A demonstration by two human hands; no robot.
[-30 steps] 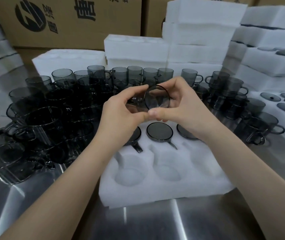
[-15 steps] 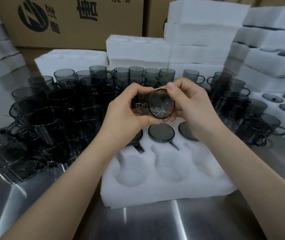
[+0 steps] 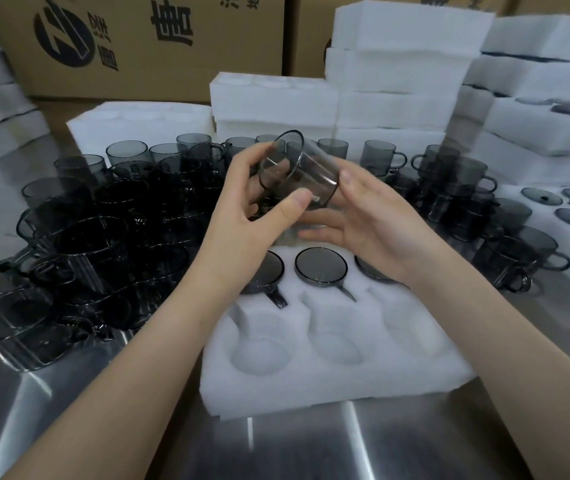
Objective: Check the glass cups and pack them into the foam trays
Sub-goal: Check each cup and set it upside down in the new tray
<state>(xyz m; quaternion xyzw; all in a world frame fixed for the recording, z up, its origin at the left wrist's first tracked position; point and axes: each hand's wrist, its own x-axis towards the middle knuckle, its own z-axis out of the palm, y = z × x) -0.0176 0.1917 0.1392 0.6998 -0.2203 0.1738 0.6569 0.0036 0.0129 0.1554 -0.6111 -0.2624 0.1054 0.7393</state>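
Smoky glass cup (image 3: 300, 172), tilted | left hand (image 3: 242, 223) grip pinches it | right hand (image 3: 380, 216) likewise

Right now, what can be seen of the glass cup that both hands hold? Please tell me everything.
The glass cup is smoky grey, see-through, with dark edges. It lies tipped on its side in the air above the foam tray. The left hand grips one end, thumb in front; the right hand holds the other end, thumb on top. No handle shows clearly.
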